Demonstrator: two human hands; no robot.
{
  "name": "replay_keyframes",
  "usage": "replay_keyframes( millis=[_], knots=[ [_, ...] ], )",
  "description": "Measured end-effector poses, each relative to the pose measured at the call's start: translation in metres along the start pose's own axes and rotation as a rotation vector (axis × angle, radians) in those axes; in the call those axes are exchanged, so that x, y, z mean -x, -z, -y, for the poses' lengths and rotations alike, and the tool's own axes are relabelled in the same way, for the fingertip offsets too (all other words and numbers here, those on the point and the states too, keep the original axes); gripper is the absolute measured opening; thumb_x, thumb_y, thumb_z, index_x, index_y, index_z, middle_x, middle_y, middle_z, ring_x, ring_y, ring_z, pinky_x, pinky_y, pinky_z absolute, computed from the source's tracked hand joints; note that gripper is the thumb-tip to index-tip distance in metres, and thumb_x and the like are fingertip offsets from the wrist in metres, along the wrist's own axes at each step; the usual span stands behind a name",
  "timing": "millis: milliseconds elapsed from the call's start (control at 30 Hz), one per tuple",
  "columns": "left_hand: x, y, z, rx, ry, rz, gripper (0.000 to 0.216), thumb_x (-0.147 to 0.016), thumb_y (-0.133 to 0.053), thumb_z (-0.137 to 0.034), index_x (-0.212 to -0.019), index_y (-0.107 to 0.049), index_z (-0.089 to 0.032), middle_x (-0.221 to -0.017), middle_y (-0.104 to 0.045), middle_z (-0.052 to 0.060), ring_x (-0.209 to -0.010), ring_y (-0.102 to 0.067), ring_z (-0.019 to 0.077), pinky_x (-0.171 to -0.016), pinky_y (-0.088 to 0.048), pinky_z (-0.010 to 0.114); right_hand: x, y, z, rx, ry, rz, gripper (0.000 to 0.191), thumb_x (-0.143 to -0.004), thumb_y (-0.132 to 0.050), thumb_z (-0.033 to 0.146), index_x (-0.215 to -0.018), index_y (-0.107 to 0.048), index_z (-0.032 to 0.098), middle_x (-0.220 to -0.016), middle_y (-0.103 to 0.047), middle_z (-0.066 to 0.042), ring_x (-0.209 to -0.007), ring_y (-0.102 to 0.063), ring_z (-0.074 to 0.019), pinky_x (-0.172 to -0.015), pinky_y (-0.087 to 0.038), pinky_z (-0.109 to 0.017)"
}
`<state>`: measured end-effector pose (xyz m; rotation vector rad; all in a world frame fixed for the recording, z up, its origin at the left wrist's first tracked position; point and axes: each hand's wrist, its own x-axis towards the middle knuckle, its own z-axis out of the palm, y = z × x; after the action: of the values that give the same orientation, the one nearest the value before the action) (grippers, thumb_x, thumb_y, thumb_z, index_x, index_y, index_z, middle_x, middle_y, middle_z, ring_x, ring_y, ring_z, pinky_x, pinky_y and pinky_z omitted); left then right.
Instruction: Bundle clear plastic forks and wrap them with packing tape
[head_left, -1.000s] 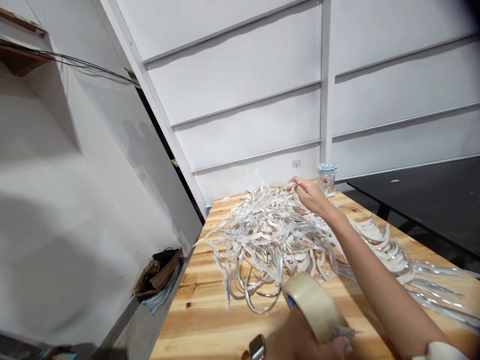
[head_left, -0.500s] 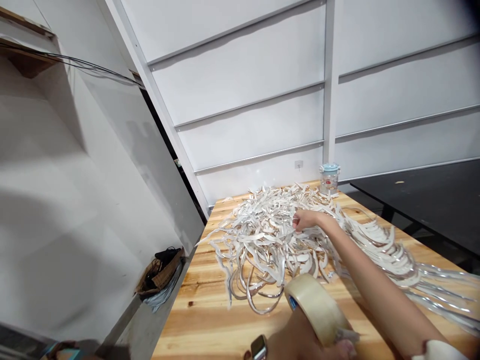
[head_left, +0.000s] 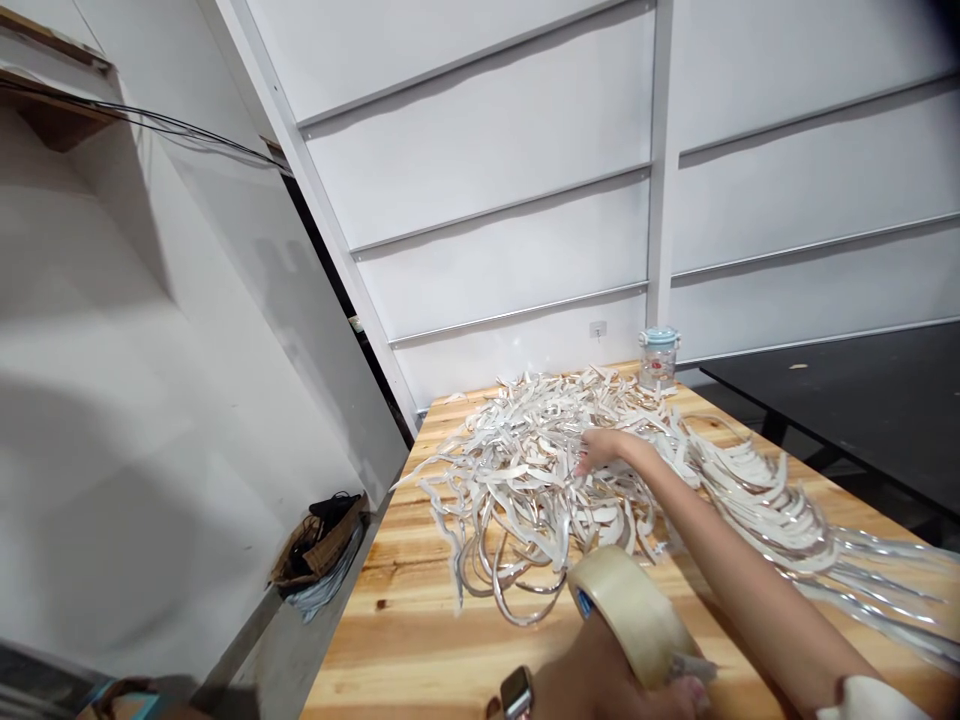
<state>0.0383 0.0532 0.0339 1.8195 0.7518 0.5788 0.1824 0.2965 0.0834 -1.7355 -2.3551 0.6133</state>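
My left hand (head_left: 611,675), with a watch at the wrist, is closed around a wide roll of packing tape (head_left: 637,620) near the table's front. A crumpled tape end sticks out by the thumb. Farther off, my right hand (head_left: 602,449) reaches over a big tangled pile of white and silvery curved strips (head_left: 517,430). Its fingers look apart, pointing down and left at the strips, and I see nothing held in them. Which strips the fingertips touch is hard to make out. Right of my forearm, more curved strips (head_left: 757,490) lie lined up in a row.
The strips lie on a wooden table (head_left: 405,600). A clear jar with a blue lid (head_left: 659,358) stands at its far right corner, before a white panelled wall. At the right is a black table (head_left: 862,400). A box with dark items (head_left: 319,545) sits on the floor left.
My right hand has shifted slightly left and down over the pile, its fingers now reaching lower. My left hand and the tape roll have hardly moved.
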Motion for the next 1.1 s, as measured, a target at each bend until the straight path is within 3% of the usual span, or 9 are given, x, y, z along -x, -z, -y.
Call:
replay_keyframes(
  millis=[133,367,467,567,700,867,967,1033,1100],
  knots=[
    [0.002,-0.002,-0.001,0.014,0.07,-0.04,0.04,-0.077,-0.066,-0.037,-0.111,-0.066,-0.016,-0.098,-0.071,0.009,-0.088,-0.066,0.025,-0.079,-0.054,0.036,-0.005,0.0,-0.006,-0.057,-0.003,-0.036,0.022,-0.092,-0.062,0.035,-0.102,-0.066,0.015,-0.104,-0.068,-0.005,-0.09,-0.066,-0.0192,-0.081,-0.055,-0.039],
    [0.0,0.002,-0.004,0.064,0.041,-0.001,0.037,-0.078,-0.067,-0.039,-0.108,-0.069,-0.018,-0.094,-0.069,0.007,-0.085,-0.063,0.0226,-0.081,-0.051,0.036,0.002,0.03,-0.019,-0.436,0.072,-0.36,0.023,-0.09,-0.06,0.037,-0.083,-0.061,0.016,-0.08,-0.062,0.0,-0.075,-0.059,-0.0162,-0.071,-0.048,-0.032],
    [-0.003,0.004,0.003,0.3,0.067,-0.042,0.046,-0.074,-0.07,-0.052,-0.104,-0.07,-0.018,-0.092,-0.067,0.007,-0.081,-0.061,0.0206,-0.076,-0.048,0.033,0.009,0.04,-0.017,-0.69,0.11,-0.482,0.026,-0.086,-0.056,0.043,-0.076,-0.054,0.019,-0.065,-0.052,0.004,-0.064,-0.05,-0.0146,-0.061,-0.041,-0.027],
    [-0.01,0.01,0.006,0.712,-0.053,-0.132,0.056,-0.07,-0.066,-0.065,-0.089,-0.069,-0.012,-0.079,-0.063,0.008,-0.072,-0.058,0.0187,-0.068,-0.044,0.03,0.017,0.049,-0.011,-0.942,0.122,-0.539,0.03,-0.083,-0.054,0.048,-0.07,-0.044,0.023,-0.056,-0.039,0.007,-0.052,-0.037,-0.0115,-0.051,-0.034,-0.024],
    [-0.013,0.033,-0.012,1.172,-0.218,-0.378,0.05,-0.075,-0.055,-0.06,-0.073,-0.065,-0.011,-0.071,-0.057,0.006,-0.068,-0.057,0.019,-0.072,-0.046,0.033,0.032,0.064,0.004,-1.226,0.165,-0.492,0.039,-0.081,-0.058,0.05,-0.063,-0.034,0.025,-0.052,-0.027,0.009,-0.046,-0.024,-0.0093,-0.043,-0.028,-0.022],
    [-0.002,0.068,-0.026,1.553,-0.186,-0.492,0.03,-0.078,-0.059,-0.045,-0.07,-0.056,-0.016,-0.068,-0.05,0.0,-0.061,-0.05,0.0115,-0.067,-0.045,0.026,0.085,0.09,0.039,-1.459,0.269,-0.406,0.041,-0.084,-0.063,0.047,-0.061,-0.037,0.023,-0.055,-0.032,0.007,-0.047,-0.032,-0.009,-0.046,-0.039,-0.021],
    [0.007,0.082,-0.023,1.617,-0.246,-0.574,0.022,-0.082,-0.06,-0.036,-0.071,-0.053,-0.019,-0.067,-0.049,-0.001,-0.058,-0.047,0.0096,-0.061,-0.044,0.022,0.141,0.1,0.067,-1.604,0.43,-0.341,0.032,-0.086,-0.065,0.043,-0.07,-0.049,0.021,-0.067,-0.049,0.004,-0.052,-0.044,-0.0076,-0.05,-0.045,-0.02],
    [0.011,0.088,-0.024,1.589,-0.298,-0.606,0.022,-0.084,-0.059,-0.036,-0.072,-0.053,-0.019,-0.066,-0.049,-0.001,-0.057,-0.046,0.0096,-0.06,-0.043,0.021,0.176,0.101,0.084,-1.592,0.494,-0.294,0.031,-0.089,-0.064,0.043,-0.072,-0.051,0.021,-0.058,-0.043,0.007,-0.04,-0.03,-0.004,-0.04,-0.035,-0.016],
    [0.013,0.091,-0.029,1.542,-0.285,-0.55,0.026,-0.083,-0.06,-0.04,-0.07,-0.053,-0.019,-0.064,-0.048,-0.002,-0.056,-0.046,0.0091,-0.059,-0.043,0.021,0.201,0.099,0.095,-1.559,0.515,-0.24,0.032,-0.091,-0.062,0.042,-0.07,-0.051,0.021,-0.052,-0.037,0.009,-0.036,-0.02,-0.0024,-0.035,-0.025,-0.016]
  ],
)
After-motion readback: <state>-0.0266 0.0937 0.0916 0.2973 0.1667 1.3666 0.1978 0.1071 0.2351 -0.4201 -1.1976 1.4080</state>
